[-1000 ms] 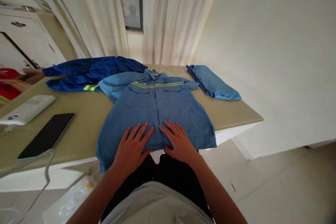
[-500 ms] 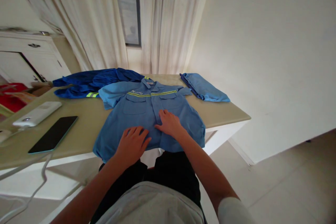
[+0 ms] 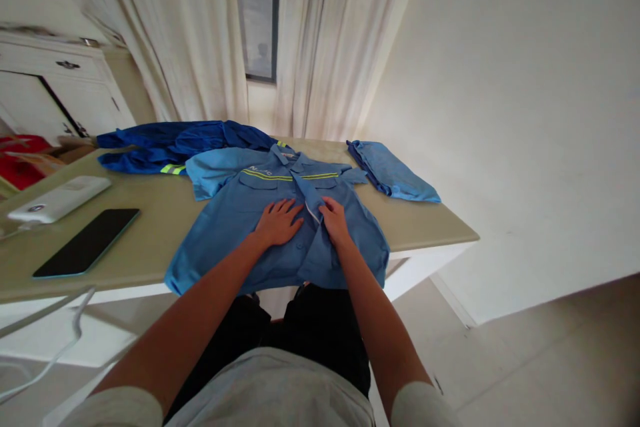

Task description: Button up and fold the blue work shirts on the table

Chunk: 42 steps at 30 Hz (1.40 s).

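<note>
A light blue work shirt (image 3: 235, 227) with a yellow reflective chest stripe lies front-up on the beige table (image 3: 150, 233), its hem hanging over the near edge. My left hand (image 3: 277, 221) rests flat on the shirt's middle, fingers spread. My right hand (image 3: 334, 219) is just right of the button placket, fingers pinching and lifting the edge of the front panel (image 3: 313, 203).
A dark blue garment (image 3: 165, 143) lies bunched at the table's far left, a folded light blue garment (image 3: 395, 173) at the far right. A black phone (image 3: 87, 250) and a white power bank (image 3: 57, 199) with a cable sit on the left. Curtains hang behind; white cabinet at left.
Both hands slid from the shirt's hem up toward its chest. The right hand went from lying flat to pinching the front panel's edge, which is now lifted.
</note>
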Each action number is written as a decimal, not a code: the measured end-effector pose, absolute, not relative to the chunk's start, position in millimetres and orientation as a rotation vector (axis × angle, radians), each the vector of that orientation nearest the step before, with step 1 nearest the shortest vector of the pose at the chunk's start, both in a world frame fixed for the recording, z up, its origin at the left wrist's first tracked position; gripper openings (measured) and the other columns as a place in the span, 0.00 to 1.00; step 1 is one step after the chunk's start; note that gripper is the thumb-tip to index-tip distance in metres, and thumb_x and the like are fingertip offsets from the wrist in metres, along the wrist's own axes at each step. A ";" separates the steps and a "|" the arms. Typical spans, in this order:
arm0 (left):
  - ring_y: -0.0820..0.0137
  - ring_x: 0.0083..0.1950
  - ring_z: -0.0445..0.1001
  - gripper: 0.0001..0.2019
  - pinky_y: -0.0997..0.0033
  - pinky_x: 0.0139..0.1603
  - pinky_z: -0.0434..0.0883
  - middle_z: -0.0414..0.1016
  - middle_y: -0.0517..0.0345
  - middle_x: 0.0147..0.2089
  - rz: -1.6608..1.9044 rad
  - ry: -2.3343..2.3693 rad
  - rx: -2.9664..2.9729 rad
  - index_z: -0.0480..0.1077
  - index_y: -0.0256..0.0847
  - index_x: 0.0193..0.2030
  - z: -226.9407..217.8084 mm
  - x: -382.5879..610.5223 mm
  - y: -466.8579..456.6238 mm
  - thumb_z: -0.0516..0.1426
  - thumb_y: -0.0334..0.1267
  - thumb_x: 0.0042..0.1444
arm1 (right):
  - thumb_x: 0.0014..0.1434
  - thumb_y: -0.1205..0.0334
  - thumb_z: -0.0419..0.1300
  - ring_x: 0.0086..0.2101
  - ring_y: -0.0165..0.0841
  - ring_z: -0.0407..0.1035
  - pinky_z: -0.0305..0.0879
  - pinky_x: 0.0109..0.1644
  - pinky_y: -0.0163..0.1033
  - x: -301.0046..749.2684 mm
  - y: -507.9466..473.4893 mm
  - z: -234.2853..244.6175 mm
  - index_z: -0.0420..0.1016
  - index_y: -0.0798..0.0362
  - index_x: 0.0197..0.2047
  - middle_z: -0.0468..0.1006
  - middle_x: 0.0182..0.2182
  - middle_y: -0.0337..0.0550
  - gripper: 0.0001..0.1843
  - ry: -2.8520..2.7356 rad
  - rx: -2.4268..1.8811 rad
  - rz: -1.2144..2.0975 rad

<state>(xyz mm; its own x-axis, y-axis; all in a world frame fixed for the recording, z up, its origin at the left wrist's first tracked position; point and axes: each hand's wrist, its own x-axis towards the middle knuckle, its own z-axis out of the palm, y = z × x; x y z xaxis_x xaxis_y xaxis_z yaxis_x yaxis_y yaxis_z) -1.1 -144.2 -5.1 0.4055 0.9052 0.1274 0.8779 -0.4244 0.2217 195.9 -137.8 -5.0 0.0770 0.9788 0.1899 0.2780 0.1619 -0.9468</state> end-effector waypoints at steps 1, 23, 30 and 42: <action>0.48 0.81 0.52 0.29 0.37 0.77 0.49 0.54 0.47 0.81 0.343 1.606 2.546 0.61 0.49 0.77 -6.1 -1.1 -140.5 0.43 0.54 0.74 | 0.59 0.62 0.55 0.47 0.36 0.77 0.72 0.54 0.39 194.8 -137.2 -4.6 0.79 0.52 0.54 0.85 0.46 0.45 0.22 -1.399 -1.331 0.846; 0.55 0.60 0.75 0.16 0.57 0.62 0.71 0.77 0.42 0.58 0.394 1.638 2.637 0.76 0.39 0.56 32.0 -4.4 -47.8 0.52 0.40 0.70 | 0.58 0.70 0.64 0.50 0.41 0.77 0.69 0.57 0.42 160.1 -8.7 37.3 0.82 0.54 0.48 0.85 0.48 0.48 0.14 -1.942 -1.659 0.563; 0.60 0.49 0.78 0.14 0.61 0.55 0.73 0.80 0.50 0.45 0.489 1.250 2.604 0.79 0.42 0.44 7.2 -25.2 -4.9 0.53 0.44 0.71 | 0.59 0.62 0.63 0.40 0.35 0.78 0.73 0.48 0.39 172.4 4.3 -2.2 0.83 0.55 0.42 0.86 0.39 0.43 0.10 -1.631 -1.445 0.924; 0.59 0.50 0.79 0.15 0.58 0.57 0.74 0.81 0.49 0.47 0.691 1.207 2.463 0.74 0.41 0.47 -5.9 -30.5 -15.1 0.48 0.41 0.74 | 0.51 0.60 0.70 0.34 0.32 0.74 0.68 0.41 0.36 178.9 -11.7 -5.8 0.84 0.53 0.42 0.84 0.35 0.39 0.14 -1.406 -1.338 1.292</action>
